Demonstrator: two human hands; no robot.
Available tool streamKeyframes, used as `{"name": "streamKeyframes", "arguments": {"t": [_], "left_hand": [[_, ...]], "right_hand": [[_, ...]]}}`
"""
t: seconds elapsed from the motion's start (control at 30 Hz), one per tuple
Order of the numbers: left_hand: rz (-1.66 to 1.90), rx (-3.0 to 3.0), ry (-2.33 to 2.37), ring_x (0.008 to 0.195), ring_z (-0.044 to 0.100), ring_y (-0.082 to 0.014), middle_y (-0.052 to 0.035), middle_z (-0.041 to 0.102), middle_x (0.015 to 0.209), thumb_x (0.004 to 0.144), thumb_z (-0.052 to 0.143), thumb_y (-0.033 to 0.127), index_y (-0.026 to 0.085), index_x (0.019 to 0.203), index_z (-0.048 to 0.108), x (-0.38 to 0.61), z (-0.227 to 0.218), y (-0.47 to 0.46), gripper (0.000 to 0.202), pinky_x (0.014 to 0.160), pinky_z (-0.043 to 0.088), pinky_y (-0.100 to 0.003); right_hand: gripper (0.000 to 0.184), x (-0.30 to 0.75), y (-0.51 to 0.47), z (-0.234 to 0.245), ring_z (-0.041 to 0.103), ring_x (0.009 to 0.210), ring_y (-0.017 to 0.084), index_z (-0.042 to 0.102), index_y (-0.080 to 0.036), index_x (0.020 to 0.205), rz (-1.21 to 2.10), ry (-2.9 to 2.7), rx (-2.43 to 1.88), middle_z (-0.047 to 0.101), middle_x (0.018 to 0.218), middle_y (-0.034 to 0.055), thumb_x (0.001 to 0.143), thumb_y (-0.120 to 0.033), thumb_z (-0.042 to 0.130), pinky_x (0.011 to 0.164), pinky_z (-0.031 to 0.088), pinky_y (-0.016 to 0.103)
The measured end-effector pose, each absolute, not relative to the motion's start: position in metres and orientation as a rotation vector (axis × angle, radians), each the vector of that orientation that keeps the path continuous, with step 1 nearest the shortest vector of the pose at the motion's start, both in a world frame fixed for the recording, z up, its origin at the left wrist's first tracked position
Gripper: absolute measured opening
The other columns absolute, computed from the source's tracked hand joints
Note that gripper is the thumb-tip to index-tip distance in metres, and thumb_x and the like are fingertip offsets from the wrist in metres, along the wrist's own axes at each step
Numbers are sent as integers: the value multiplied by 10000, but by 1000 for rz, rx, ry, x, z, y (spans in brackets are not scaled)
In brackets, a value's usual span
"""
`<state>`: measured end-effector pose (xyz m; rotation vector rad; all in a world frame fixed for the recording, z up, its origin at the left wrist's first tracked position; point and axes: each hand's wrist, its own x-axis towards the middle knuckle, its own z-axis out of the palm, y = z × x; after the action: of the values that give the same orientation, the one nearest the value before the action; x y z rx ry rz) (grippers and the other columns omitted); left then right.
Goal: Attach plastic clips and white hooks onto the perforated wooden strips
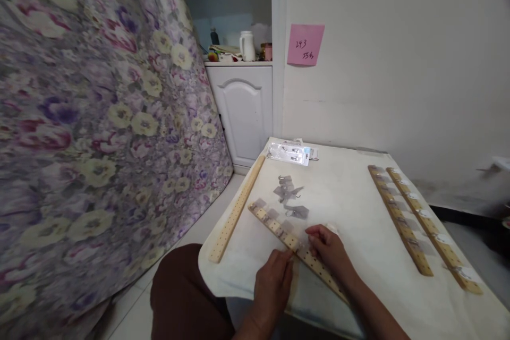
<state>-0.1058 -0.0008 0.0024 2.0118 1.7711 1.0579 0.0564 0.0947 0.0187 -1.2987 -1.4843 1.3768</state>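
A narrow wooden strip with rows of holes lies slantwise on the table in front of me. Small metal hooks with clear plastic squares sit along its far half. My left hand is closed at the strip's near edge, fingertips pressed together beside a hook. Across the strip, my right hand makes a pinch close to a clear square; whatever is between its fingertips is too small to make out. Loose hooks with clear squares are piled just beyond, and a single hook lies nearer the strip.
A bare perforated wooden strip runs along the left table edge. Two strips bearing hooks lie on the right. A clear package rests at the back. A floral curtain hangs left; a white cabinet stands behind.
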Motion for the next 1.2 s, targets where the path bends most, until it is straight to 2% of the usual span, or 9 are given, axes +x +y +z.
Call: {"name": "streamKeyframes", "arguments": {"t": [0.17, 0.37, 0.67, 1.2], "left_hand": [[999, 2062, 1773, 832, 612, -148, -39, 605, 940, 924, 398, 200, 271, 1212, 535, -105, -1, 0, 327, 732, 513, -244], [893, 2137, 1818, 804, 603, -133, -25, 596, 927, 896, 400, 135, 300, 1258, 495, -106, -7, 1, 409, 689, 500, -217], [889, 2104, 1814, 823, 607, -146, -28, 598, 936, 886, 384, 106, 294, 1267, 490, -105, -4, -1, 438, 710, 502, -233], [904, 2150, 1824, 802, 601, -135, -26, 600, 932, 878, 385, 108, 288, 1264, 487, -105, -4, 0, 439, 685, 499, -220]], "right_hand": [[223, 57, 96, 16, 515, 468, 125, 592, -183, 855, 1358, -1516, -1302, 557, 565, -43, 733, -360, 533, 481, 388, 244], [224, 55, 98, 13, 533, 546, 139, 624, -176, 847, 1301, -1560, -1333, 582, 606, -29, 660, -299, 625, 532, 406, 252], [214, 58, 101, 5, 542, 597, 152, 620, -178, 846, 1310, -1574, -1330, 578, 626, -22, 662, -286, 624, 576, 408, 261], [210, 58, 102, 4, 502, 541, 131, 591, -180, 829, 1440, -1523, -1248, 551, 577, -46, 657, -295, 629, 541, 362, 248]]}}
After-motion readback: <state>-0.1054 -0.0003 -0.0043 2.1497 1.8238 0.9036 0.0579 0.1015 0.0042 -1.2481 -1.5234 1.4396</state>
